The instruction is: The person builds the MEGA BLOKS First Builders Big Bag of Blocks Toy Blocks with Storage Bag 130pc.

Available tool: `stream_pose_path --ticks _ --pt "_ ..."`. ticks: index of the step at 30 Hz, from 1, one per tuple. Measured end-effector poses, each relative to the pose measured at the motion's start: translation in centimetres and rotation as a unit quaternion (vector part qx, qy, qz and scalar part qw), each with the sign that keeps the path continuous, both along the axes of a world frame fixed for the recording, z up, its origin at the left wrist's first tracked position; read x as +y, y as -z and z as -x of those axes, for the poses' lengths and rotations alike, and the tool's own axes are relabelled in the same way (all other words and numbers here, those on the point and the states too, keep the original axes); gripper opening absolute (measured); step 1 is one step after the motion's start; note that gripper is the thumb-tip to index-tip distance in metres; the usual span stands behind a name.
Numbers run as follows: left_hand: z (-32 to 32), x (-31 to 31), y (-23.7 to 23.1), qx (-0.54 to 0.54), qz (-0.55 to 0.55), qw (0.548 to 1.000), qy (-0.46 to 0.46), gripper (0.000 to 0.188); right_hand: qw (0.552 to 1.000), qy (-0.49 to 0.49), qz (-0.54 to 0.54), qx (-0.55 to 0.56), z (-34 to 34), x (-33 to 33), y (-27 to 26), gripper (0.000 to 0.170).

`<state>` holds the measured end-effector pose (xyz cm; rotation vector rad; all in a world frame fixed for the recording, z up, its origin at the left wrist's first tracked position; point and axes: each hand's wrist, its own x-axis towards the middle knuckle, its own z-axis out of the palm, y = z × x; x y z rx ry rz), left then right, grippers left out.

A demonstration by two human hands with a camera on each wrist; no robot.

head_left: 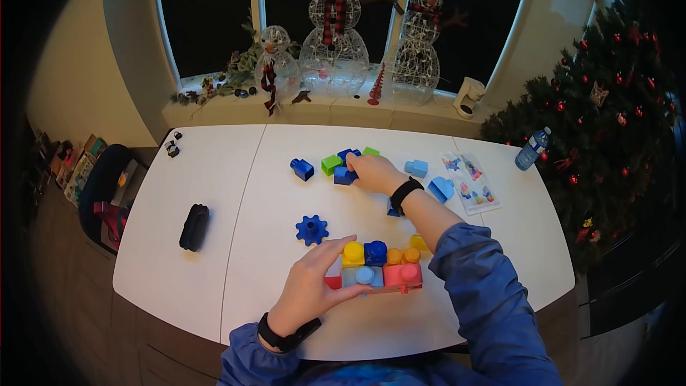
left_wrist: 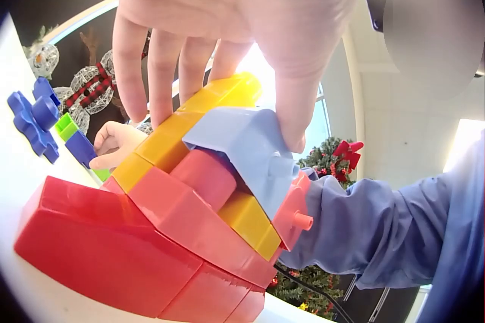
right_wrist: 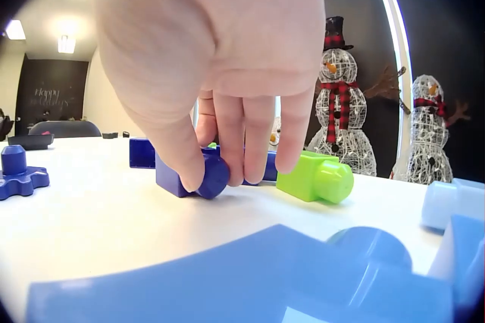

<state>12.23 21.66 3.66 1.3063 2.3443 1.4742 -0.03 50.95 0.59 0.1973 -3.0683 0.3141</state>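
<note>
My left hand point(head_left: 312, 280) grips a build of toy building blocks point(head_left: 402, 276). In the left wrist view its thumb lies at the light blue block point(left_wrist: 242, 145) and its fingers reach over the yellow and orange blocks on the far side. Red and pink blocks point(left_wrist: 114, 240) form the lower part of the build. Across the table my right hand point(head_left: 376, 174) pinches a dark blue block point(right_wrist: 176, 179) lying on its side, thumb and finger at its stud. Beside that hand lies a green block point(right_wrist: 312, 177); more blue and green ones are partly hidden behind the fingers.
A blue gear-shaped piece point(head_left: 312, 229), a loose blue block point(head_left: 302, 169) and light blue blocks point(head_left: 416, 168) lie on the white table point(head_left: 271, 314). A picture sheet point(head_left: 471, 182) and water bottle point(head_left: 533, 149) are at the right. A black case point(head_left: 194, 227) sits left.
</note>
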Motion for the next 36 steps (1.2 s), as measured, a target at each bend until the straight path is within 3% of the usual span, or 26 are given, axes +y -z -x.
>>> stream_pose_path --ticks 7,15,22,25,35,36 --pt "0.0 0.1 0.1 0.008 0.005 1.000 -0.006 0.081 0.986 -0.039 0.155 0.041 -4.5 0.6 -5.4 0.023" --pt "-0.1 0.2 0.0 0.008 -0.008 1.000 -0.005 0.080 0.945 -0.033 0.302 0.121 -17.1 -0.9 -11.4 0.025" --pt "-0.1 0.2 0.1 0.002 -0.008 1.000 -0.006 0.080 0.929 -0.073 0.350 0.100 -22.0 -3.2 -9.8 0.022" --pt "-0.1 0.1 0.0 -0.005 0.001 1.000 -0.006 0.082 0.930 -0.120 0.320 0.135 -22.1 -3.2 -7.7 0.019" --pt "-0.1 0.1 -0.2 -0.021 0.005 1.000 -0.005 0.083 0.939 -0.112 0.287 0.155 -22.4 -1.7 -8.5 0.011" --pt "-0.1 0.1 -0.3 -0.020 0.006 1.000 -0.006 0.082 0.948 -0.059 0.285 0.126 -22.3 -1.1 -8.5 0.013"
